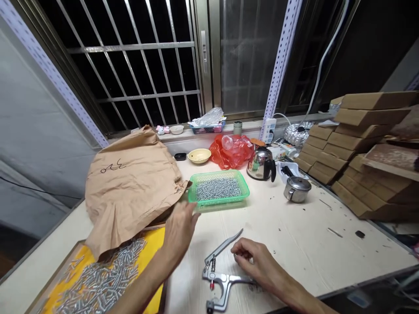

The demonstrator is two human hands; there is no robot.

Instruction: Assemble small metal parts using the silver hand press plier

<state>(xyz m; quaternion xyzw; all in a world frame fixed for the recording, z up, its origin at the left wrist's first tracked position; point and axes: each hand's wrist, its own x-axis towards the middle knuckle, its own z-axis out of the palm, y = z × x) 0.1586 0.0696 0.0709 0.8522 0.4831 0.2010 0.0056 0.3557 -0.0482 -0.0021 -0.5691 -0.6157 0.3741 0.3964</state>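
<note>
My left hand [179,224] is raised over the table just in front of the green plastic basket [218,201], slightly blurred, with its thumb apart from the fingers and nothing visible in it. Small silver metal pins [218,188] fill the basket. My right hand [258,261] has its fingers curled together beside the snap-fastener pliers [225,279]; whatever is between the fingertips is too small to make out. Those pliers lie on the table with handles spread, a red tip showing near the jaw. One of their handles runs under my right hand.
At left, a large brown paper bag [131,183] leans over a yellow-lined tray [153,240] of larger silver metal pieces [108,279]. Behind the basket are a yellow bowl [199,156], a red plastic bag [229,152] and a kettle [261,165]. A lidded metal pot [297,190] and stacked cardboard boxes [360,148] stand at right.
</note>
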